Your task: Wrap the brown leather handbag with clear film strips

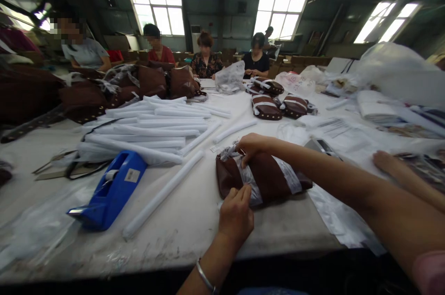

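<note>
Bag leather-like, smooth; strip glossy plastic; tape dispenser plastic

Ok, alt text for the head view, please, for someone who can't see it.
A person's left hand and right hand touch a brown bag banded with translucent strips. Left of it are a blue tape dispenser and a pile of white tubes; people are across the table.

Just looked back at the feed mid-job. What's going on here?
A person has both hands on a brown bag banded with pale strips. The left hand is at the near part of one strip, the right hand by its far end. A blue tape dispenser and piled white rolls lie to the left; co-workers sit across the table.
</note>
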A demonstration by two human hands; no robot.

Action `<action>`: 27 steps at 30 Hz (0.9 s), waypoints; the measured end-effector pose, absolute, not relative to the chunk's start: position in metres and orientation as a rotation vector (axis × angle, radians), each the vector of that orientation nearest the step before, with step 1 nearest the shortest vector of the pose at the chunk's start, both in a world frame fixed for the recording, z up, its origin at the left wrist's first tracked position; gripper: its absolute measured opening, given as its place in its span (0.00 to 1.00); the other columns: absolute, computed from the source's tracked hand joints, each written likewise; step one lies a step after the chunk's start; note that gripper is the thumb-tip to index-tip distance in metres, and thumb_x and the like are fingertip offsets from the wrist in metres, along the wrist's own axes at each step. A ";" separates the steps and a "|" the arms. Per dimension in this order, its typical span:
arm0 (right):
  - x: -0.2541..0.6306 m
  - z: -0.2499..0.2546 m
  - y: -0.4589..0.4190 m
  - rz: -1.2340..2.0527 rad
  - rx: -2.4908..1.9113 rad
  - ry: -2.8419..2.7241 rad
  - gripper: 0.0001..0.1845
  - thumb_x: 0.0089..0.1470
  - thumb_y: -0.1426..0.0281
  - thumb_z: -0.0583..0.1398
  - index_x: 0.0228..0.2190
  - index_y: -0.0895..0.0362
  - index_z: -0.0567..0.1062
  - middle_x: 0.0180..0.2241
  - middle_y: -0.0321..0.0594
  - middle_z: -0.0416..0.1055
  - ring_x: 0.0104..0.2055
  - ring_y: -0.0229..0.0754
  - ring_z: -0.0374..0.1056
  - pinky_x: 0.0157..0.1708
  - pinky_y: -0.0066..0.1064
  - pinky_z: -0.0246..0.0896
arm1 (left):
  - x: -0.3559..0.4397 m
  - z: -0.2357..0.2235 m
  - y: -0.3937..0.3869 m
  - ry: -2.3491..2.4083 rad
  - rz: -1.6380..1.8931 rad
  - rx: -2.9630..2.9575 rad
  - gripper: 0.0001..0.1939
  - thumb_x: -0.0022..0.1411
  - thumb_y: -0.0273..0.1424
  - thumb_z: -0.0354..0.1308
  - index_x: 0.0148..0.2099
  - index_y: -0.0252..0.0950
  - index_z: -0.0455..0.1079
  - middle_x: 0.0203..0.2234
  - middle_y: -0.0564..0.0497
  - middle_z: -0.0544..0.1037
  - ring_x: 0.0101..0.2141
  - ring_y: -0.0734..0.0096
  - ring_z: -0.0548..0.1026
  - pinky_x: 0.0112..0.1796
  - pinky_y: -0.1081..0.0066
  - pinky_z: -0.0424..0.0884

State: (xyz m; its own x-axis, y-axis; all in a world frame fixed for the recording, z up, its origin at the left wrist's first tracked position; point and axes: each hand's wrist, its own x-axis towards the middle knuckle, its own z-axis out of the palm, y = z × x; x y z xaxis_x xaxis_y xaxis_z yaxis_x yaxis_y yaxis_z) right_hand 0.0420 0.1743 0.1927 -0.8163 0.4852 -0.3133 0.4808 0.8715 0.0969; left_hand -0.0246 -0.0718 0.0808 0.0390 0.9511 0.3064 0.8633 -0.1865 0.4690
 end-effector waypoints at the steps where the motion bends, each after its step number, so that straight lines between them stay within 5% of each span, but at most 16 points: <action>1: 0.045 0.193 0.185 -0.017 0.853 2.740 0.19 0.41 0.52 0.71 0.30 0.53 0.80 0.31 0.40 0.79 0.34 0.46 0.73 0.30 0.29 0.55 | -0.025 0.081 -0.072 1.889 0.848 2.144 0.33 0.52 0.20 0.54 0.62 0.36 0.63 0.53 0.50 0.76 0.46 0.58 0.69 0.52 0.63 0.71; 7: 0.099 0.182 0.192 -0.061 1.286 2.929 0.16 0.61 0.60 0.58 0.45 0.53 0.79 0.44 0.44 0.79 0.45 0.48 0.74 0.41 0.33 0.65 | -0.034 0.086 -0.078 1.780 0.972 2.083 0.35 0.50 0.19 0.55 0.62 0.40 0.64 0.58 0.52 0.73 0.50 0.59 0.70 0.56 0.61 0.70; 14: 0.191 0.131 0.121 -0.114 1.396 3.267 0.23 0.61 0.57 0.57 0.55 0.52 0.74 0.58 0.45 0.70 0.61 0.54 0.64 0.62 0.48 0.58 | -0.051 0.127 -0.053 1.677 1.249 1.871 0.22 0.64 0.30 0.53 0.60 0.41 0.67 0.58 0.50 0.73 0.56 0.66 0.72 0.59 0.64 0.68; 18: 0.235 0.107 0.111 -0.088 1.853 3.149 0.29 0.62 0.55 0.55 0.58 0.57 0.70 0.62 0.52 0.64 0.66 0.59 0.56 0.65 0.54 0.53 | -0.038 0.122 -0.016 1.788 0.976 2.257 0.25 0.70 0.37 0.50 0.67 0.40 0.60 0.66 0.45 0.62 0.66 0.56 0.58 0.65 0.49 0.55; 20: 0.252 0.101 0.112 -0.231 2.060 3.025 0.33 0.61 0.53 0.55 0.60 0.60 0.68 0.63 0.55 0.62 0.67 0.60 0.55 0.65 0.53 0.53 | -0.031 0.107 -0.005 1.813 0.782 2.381 0.28 0.69 0.40 0.50 0.68 0.40 0.57 0.68 0.44 0.57 0.68 0.51 0.53 0.65 0.41 0.49; 23: 0.268 0.096 0.118 -0.658 2.265 2.810 0.37 0.59 0.51 0.56 0.62 0.60 0.65 0.62 0.55 0.64 0.63 0.60 0.62 0.63 0.52 0.55 | -0.029 0.089 -0.003 1.800 0.702 2.396 0.28 0.69 0.41 0.51 0.69 0.43 0.56 0.69 0.44 0.54 0.69 0.53 0.51 0.66 0.42 0.44; 27: 0.274 0.095 0.132 -1.166 2.538 2.436 0.41 0.52 0.47 0.61 0.60 0.59 0.67 0.50 0.55 0.76 0.57 0.65 0.68 0.60 0.58 0.56 | -0.046 0.083 -0.014 2.039 1.072 1.874 0.29 0.68 0.40 0.53 0.68 0.45 0.57 0.71 0.46 0.47 0.70 0.54 0.41 0.67 0.46 0.39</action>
State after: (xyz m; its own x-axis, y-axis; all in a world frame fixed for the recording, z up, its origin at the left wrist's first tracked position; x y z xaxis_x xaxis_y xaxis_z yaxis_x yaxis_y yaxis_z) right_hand 0.2735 0.1323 0.0948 0.0204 0.9987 -0.0457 0.6620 -0.0478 -0.7479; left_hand -0.0464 -0.0136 0.0826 -0.1947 0.9219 0.3350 0.7985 -0.0494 0.6000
